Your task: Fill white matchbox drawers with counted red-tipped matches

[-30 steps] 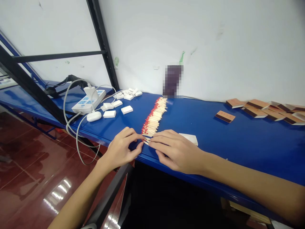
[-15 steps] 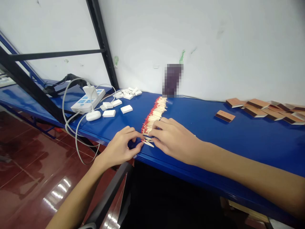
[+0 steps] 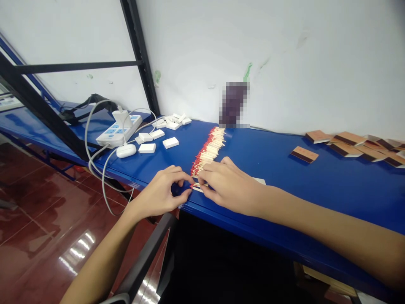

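Observation:
A long row of red-tipped matchsticks (image 3: 209, 148) lies on the blue table (image 3: 272, 164), running from the wall toward the front edge. My left hand (image 3: 161, 193) and my right hand (image 3: 226, 185) meet at the near end of the row, fingertips pinched on a few loose matchsticks (image 3: 196, 186) there. A white inner matchbox tray (image 3: 260, 181) lies just behind my right hand, mostly hidden by it.
Several white matchbox trays (image 3: 158, 137) lie at the back left beside a white power strip (image 3: 118, 131) with looping cables and a small white case (image 3: 125, 150). Brown matchbox sleeves (image 3: 351, 143) are scattered at the back right. A black shelf post (image 3: 139, 55) rises at left.
My right hand has slid left and forward along the row's near end, closing in on my left hand's fingertips. The left hand has stayed in place. The view has shifted slightly.

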Demonstrator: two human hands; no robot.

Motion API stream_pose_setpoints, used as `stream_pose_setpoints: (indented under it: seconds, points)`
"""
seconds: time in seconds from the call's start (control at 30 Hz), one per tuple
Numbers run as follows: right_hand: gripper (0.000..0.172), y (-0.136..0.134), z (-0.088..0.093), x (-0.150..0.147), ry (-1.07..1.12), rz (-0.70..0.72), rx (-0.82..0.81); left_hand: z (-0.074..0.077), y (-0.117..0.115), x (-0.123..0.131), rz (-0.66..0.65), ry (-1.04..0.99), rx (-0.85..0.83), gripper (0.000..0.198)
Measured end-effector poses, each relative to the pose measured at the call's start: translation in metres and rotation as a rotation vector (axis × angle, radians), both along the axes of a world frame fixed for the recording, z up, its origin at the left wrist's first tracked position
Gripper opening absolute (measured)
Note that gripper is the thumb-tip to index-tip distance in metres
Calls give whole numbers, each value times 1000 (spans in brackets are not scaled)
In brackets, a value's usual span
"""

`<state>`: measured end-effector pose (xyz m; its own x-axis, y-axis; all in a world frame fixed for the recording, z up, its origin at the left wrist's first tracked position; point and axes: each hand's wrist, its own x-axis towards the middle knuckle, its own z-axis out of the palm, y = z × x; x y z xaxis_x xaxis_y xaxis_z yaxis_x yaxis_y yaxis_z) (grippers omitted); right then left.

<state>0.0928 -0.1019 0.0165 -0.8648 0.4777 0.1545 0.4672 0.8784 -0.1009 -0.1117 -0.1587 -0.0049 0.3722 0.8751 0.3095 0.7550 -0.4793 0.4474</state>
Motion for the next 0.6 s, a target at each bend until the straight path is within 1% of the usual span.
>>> stream_pose_setpoints:
  seconds: [0.2,0.37,0.47,0.6]
  points:
    - [16,0,2,-2,18,6,-89,0,0,-1,-15,-18,-4,11]
    - [14,0,6,-1,-4,5,-97,1,0,-1,-17,-25,-10,9]
    - [13,2,10,7,-4,-2,-94,2,-1,-1,-20,-34,-13,9]
    - [14,4,13,27,13,-75,-145,2,-2,-2,-34,-41,-20,11]
